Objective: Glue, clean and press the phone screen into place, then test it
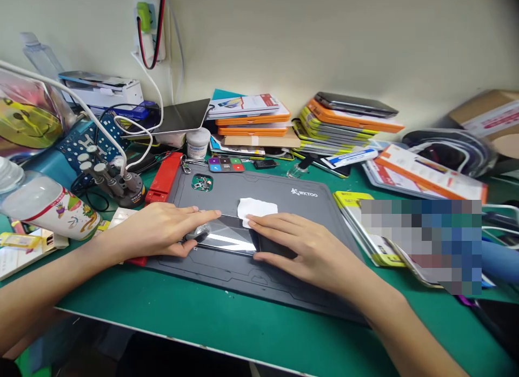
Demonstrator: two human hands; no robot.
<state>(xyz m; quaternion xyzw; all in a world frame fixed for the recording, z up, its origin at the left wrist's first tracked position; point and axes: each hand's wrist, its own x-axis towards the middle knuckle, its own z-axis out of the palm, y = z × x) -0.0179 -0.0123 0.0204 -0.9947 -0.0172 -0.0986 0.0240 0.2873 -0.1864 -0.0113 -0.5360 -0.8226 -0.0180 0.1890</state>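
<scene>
A phone (233, 237) with a glossy, reflective face lies flat on the grey work mat (284, 189). Its left end is between the thumb and fingers of my left hand (160, 229), where a crinkled clear patch shows beside the fingertips. At the other end, my right hand (310, 242) spans the phone, thumb on the near edge and fingers on the far edge. A torn white sheet (256, 207) lies just behind the phone, partly under my right fingertips. The phone's two ends are partly covered by my hands.
Left of the mat stand a red holder (165, 177), a screwdriver stand (121, 190) and a large bottle (52, 204). Stacked boxes (253, 120) line the wall. Yellow-edged packages (352, 204) lie at the right. The green table's (227, 317) front edge is close.
</scene>
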